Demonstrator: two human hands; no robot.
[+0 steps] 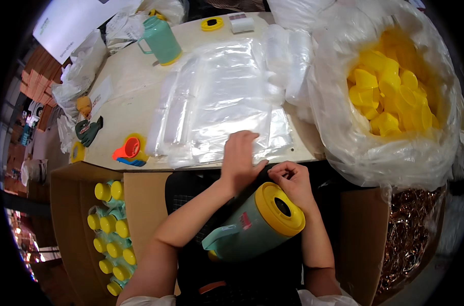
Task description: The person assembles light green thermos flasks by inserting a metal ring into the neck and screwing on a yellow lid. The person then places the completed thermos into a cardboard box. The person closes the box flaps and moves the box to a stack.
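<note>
Lying on its side across the lap, just below both hands, a teal jug [247, 232] with a handle at its lower left points its yellow lid [279, 208], with a dark hole in the middle, up and to the right. Neither hand grips the jug; whether the right wrist brushes the lid cannot be told. Over the table's near edge the left hand [239, 160] is loosely open, fingers curved down and resting on the stack of clear plastic bags [227, 102], thumb stretched toward the other hand. Beside it the right hand [291, 181] is curled nearly closed, fingertips pinched together at the edge of the plastic film; what it pinches is too small to make out. Both bare forearms rise from the lower edge and converge toward the bags, the left slanting in from the lower left, the right coming up more steeply. Right of the right hand a large clear sack [344, 137] holds many yellow caps [390, 86]. Left of the left hand lie an orange funnel-like piece [130, 150] and, lower down, a cardboard box [68, 204] of yellow-lidded jugs [112, 224]. Far beyond the hands, a second teal jug [161, 40] stands upright on the table [135, 81].
</note>
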